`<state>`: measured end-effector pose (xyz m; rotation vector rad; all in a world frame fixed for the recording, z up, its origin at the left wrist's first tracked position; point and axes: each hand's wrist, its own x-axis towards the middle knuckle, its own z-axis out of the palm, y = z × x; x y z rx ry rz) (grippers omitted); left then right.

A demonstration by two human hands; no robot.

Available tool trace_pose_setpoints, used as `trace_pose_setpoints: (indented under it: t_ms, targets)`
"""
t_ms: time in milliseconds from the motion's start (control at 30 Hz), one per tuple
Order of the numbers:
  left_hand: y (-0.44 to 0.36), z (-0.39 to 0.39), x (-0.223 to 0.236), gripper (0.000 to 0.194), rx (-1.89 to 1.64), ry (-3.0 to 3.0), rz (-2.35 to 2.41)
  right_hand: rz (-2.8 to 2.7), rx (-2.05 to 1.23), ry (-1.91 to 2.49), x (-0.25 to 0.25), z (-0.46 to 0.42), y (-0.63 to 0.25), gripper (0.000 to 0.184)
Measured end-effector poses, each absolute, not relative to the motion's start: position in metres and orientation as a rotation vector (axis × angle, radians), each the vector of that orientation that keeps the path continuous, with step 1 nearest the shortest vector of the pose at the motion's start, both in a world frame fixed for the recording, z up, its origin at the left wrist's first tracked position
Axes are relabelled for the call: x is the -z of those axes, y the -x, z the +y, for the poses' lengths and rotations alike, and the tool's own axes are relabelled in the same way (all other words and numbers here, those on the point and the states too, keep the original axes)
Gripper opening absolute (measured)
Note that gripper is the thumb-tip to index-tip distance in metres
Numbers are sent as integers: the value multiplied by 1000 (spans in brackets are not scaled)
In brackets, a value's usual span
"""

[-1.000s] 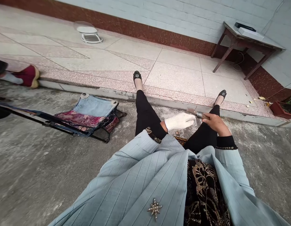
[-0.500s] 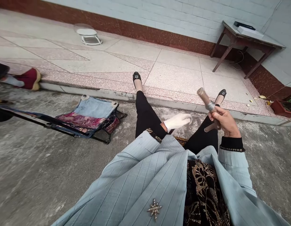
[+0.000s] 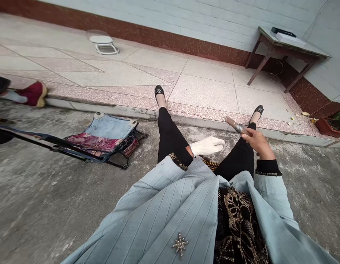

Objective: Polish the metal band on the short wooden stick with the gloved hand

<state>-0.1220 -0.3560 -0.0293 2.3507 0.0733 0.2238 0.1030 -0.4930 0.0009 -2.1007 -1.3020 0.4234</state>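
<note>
My right hand is bare and closed around a short tool with a brown, wood-like handle. Silver wire is wound round the handle near my fingers. The handle points left, above my right thigh; the tool's other end is hidden by my hand. My left hand, in a white knitted glove, hangs between my knees with its fingers curled together. Whatever it may hold is hidden. Just below the glove shows a bit of yellow-and-black woven material.
A folding chair with denim and floral cloth stands at left, near another person's red shoe. A raised tiled step runs ahead. On it are a white stool and a wooden table. A planter is at far right.
My right hand has tipped the tool, so its handle has swung down and left and now lies flatter. My left hand has hardly moved.
</note>
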Motion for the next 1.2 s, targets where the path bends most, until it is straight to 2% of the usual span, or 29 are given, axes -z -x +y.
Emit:
trace_pose_setpoints:
  t_ms: [100, 200, 300, 367, 433, 533, 700, 800, 933, 1100, 1200]
  targets:
    - [122, -356, 17, 24, -305, -2415, 19, -1434, -353, 2358, 4, -487, -96, 34]
    - [121, -348, 6, 24, -310, -2449, 50, -1636, -443, 2414, 6, -486, -89, 25]
    - [119, -335, 0, 23, -334, -2368, 177, -1889, -838, 2130, -1, -490, -84, 17]
    - [117, -328, 1, 22, -354, -2256, 228, -1941, -1115, 1854, -9, -496, -81, 21]
    - [116, -327, 6, 21, -342, -2168, 238, -1847, -1215, 1677, -19, -503, -78, 31]
    - [113, -335, 17, 23, -277, -2068, 188, -1526, -1094, 1570, -31, -510, -77, 42]
    - [119, -351, 29, 21, -150, -1765, 106, -1090, -741, 1425, -36, -511, -89, 24]
    - [124, -353, 26, 22, -150, -1793, 67, -1010, -651, 1435, -30, -505, -100, 18]
    - [127, -354, 15, 24, -125, -1980, -45, -1010, -556, 1625, -14, -495, -108, 21]
    - [130, -355, 1, 20, -179, -2218, -142, -1183, -368, 2032, 4, -486, -109, 40]
    - [131, -355, -1, 22, -234, -2290, -154, -1361, -357, 2217, 8, -486, -106, 41]
